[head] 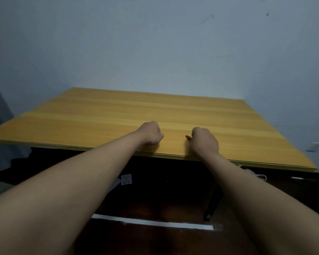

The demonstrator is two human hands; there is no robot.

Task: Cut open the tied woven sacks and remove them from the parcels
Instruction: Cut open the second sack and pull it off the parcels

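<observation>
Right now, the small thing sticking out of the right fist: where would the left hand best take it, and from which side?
Only a short tip shows, poking leftward out of the right hand, low over the table. Pinch that tip, coming from the left hand side; the rest is hidden in the fist.

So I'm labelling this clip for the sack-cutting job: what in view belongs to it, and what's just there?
Job:
left hand, fisted
right hand, gripping a small thin object, unclear what
No sacks or parcels in view

Just there:
wooden table
wall
</observation>
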